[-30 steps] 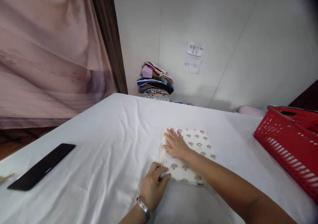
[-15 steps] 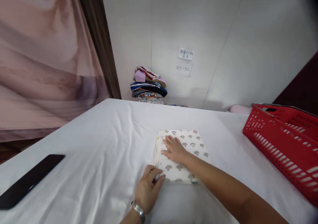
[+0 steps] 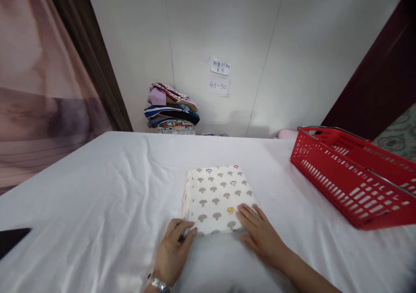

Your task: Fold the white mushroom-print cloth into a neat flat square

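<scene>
A folded white cloth (image 3: 216, 193) printed with grey mushrooms and a few coloured ones lies flat on the white-covered table. My left hand (image 3: 173, 247), with a silver band at its wrist, is at the near left corner of the cloth, thumb and curled fingers closed on the edge. Its fingertips are partly hidden. Over the near right corner, my right hand (image 3: 263, 236) rests palm down with fingers stretched out, touching the cloth and holding nothing.
A red plastic basket (image 3: 351, 184) with metal handles stands on the right. Behind the table's far edge is a stack of folded fabrics (image 3: 172, 111). A dark flat object (image 3: 13, 239) lies at the left edge. Handwritten notes (image 3: 220, 67) hang on the wall.
My right hand has slid from the middle left of the cloth to its near right corner. My left hand stays at the near left corner. The view has turned right.
</scene>
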A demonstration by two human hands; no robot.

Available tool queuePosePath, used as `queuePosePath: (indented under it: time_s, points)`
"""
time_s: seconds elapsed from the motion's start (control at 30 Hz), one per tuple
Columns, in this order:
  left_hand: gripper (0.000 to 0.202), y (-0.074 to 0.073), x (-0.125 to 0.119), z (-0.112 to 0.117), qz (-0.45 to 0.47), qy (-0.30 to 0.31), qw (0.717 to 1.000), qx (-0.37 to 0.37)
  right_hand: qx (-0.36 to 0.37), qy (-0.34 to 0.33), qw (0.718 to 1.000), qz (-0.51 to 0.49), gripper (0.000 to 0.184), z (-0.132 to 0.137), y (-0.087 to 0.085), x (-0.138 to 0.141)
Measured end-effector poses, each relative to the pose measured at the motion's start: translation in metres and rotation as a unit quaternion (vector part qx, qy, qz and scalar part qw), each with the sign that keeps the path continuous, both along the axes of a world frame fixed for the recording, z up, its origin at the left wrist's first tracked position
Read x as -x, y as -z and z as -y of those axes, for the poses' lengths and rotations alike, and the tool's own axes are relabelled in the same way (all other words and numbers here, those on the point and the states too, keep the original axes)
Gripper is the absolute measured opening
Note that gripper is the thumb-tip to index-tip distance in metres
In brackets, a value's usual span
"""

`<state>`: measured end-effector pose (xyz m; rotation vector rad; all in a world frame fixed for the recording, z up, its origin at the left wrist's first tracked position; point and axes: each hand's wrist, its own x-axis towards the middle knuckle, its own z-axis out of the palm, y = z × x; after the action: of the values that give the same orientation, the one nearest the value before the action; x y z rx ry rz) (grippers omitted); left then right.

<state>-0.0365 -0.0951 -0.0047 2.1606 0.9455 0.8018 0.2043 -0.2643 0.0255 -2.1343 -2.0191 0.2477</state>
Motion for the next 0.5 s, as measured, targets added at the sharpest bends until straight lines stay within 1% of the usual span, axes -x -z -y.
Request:
queuePosePath:
  time_s: [0.1,0.13,0.2,0.27,0.33,0.43,0.5]
  points:
    - [0.023,-0.003,0.002,0.003,-0.016,0.001,1.000,-0.022,-0.026,0.074,0.997,-0.026,0.052,0.015,0.007,-0.019]
    - [0.024,-0.003,0.003,0.004,-0.026,0.000,0.999,-0.042,-0.037,0.095,0.994,-0.038,0.052,0.019,0.009,-0.023]
    - [0.029,-0.005,0.005,0.006,-0.054,-0.001,0.993,-0.105,-0.057,0.118,0.990,-0.060,0.055,0.024,0.013,-0.029]
    - [0.037,-0.007,0.007,0.007,-0.086,0.004,0.978,-0.187,-0.072,0.119,0.988,-0.074,0.058,0.028,0.016,-0.031]
    - [0.038,-0.011,0.008,0.007,-0.112,0.012,0.960,-0.256,-0.083,0.113,0.987,-0.077,0.058,0.029,0.019,-0.030]
    - [0.039,-0.019,0.004,0.006,-0.141,0.032,0.941,-0.307,-0.106,0.121,0.985,-0.066,0.052,0.026,0.023,-0.030]
    - [0.045,-0.024,0.000,0.007,-0.153,0.065,0.931,-0.325,-0.122,0.121,0.984,-0.054,0.049,0.024,0.025,-0.031]
